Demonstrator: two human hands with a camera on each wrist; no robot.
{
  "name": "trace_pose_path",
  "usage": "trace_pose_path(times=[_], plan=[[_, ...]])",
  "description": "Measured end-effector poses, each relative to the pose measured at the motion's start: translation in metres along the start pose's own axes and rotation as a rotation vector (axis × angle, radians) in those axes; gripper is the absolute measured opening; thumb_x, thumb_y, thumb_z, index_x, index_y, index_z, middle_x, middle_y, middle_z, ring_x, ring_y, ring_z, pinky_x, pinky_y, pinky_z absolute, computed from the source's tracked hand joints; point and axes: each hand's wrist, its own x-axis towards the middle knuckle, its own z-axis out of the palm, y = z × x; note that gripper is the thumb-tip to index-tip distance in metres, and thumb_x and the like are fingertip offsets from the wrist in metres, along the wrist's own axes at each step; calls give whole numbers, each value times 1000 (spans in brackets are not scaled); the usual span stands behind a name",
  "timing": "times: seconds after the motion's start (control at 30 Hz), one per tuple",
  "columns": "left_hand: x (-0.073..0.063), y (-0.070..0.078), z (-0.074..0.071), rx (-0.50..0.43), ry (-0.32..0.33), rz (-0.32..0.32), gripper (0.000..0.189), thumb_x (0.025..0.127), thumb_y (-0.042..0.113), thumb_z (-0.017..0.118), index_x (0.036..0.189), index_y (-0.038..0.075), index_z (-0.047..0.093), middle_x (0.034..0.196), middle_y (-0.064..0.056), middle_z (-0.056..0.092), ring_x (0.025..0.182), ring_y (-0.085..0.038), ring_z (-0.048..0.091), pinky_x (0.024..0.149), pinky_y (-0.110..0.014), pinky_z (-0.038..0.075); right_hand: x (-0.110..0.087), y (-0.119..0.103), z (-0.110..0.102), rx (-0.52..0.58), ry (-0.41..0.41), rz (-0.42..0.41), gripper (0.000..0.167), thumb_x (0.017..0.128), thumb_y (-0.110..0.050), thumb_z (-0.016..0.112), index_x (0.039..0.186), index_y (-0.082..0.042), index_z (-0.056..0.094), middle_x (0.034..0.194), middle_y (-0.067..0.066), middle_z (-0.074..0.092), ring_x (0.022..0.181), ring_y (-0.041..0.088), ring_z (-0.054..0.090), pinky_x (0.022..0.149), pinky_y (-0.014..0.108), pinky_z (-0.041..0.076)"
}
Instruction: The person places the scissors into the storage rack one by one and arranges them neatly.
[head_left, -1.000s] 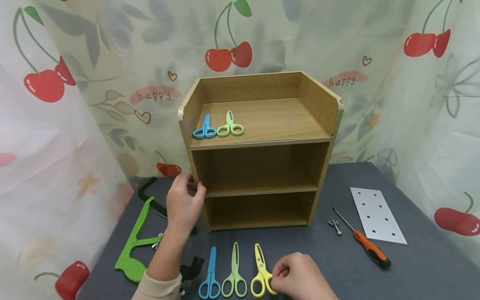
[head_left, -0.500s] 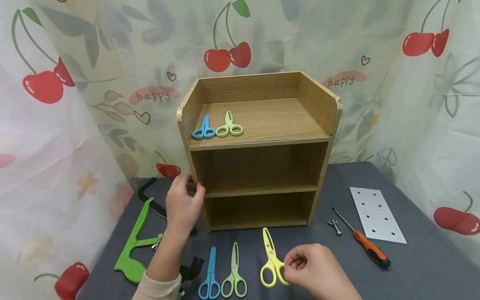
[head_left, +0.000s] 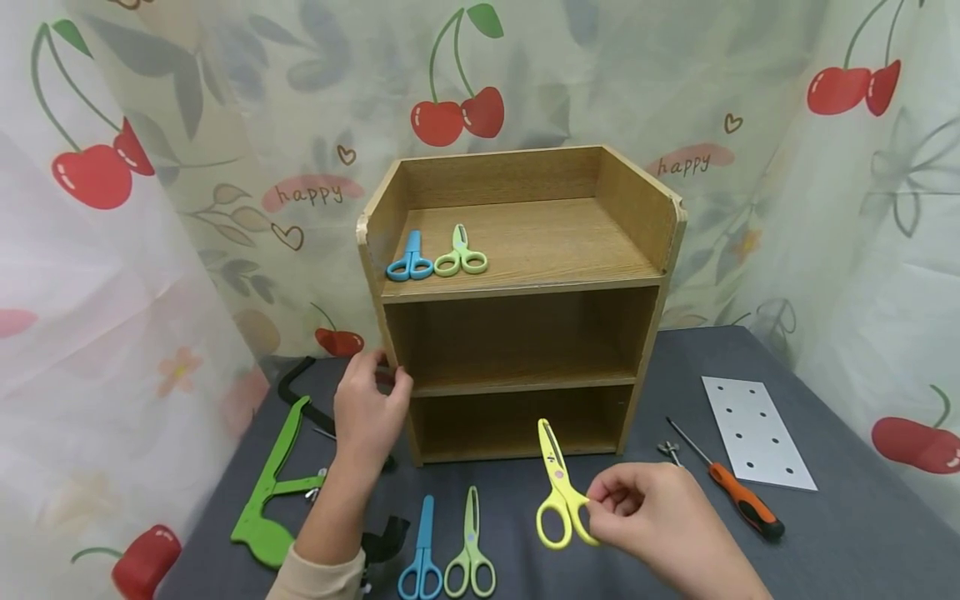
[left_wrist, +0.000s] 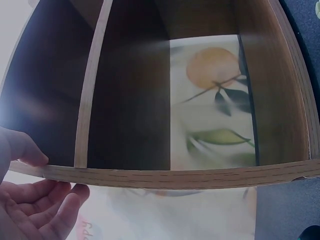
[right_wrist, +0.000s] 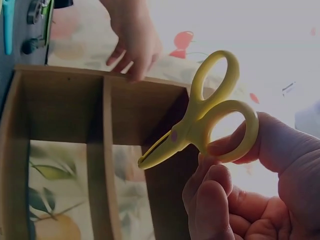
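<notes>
My right hand [head_left: 656, 512] pinches one finger loop of the yellow scissors [head_left: 555, 479], held up in front of the shelf with the blades pointing up. In the right wrist view the thumb and fingers close on the loop of the yellow scissors [right_wrist: 187, 127]. My left hand [head_left: 369, 408] grips the left side panel of the wooden shelf [head_left: 525, 287], thumb inside and fingers outside, as the left wrist view shows at the panel edge [left_wrist: 165, 178]. Blue scissors [head_left: 410, 265] and light green scissors [head_left: 460, 258] lie on the shelf's top board.
Another blue pair of scissors [head_left: 422, 550] and another green pair [head_left: 471, 550] lie on the dark table before the shelf. A green frame tool [head_left: 273, 483] sits left. At right are an orange-handled screwdriver [head_left: 742, 500], a small metal bolt [head_left: 669, 451] and a white perforated plate [head_left: 757, 433].
My right hand has lifted the yellow scissors from the row on the table and carried them up and to the right, toward the shelf front. The left hand stays on the side panel.
</notes>
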Motion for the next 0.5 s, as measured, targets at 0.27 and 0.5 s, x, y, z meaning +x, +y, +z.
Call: trace_pose_path(times=[0.27,0.5], plan=[[0,1,-1,-11,0,0,20,90,6,69,107,-5,68,100,-18,65,83,-35,68,62,-48,57,-2,-14,-19,5,60,-40,8,81,-11,79,81,-17,73,70,-5,66,67,13,62,62,27,50],[0,-1,0,-13,1,10,19,89,6,70,106,-5,68,100,-18,65,82,-33,68,63,-48,56,4,-23,-35,30,128,-142,8,82,-7,79,83,-14,74,70,-3,67,66,14,65,62,28,52]])
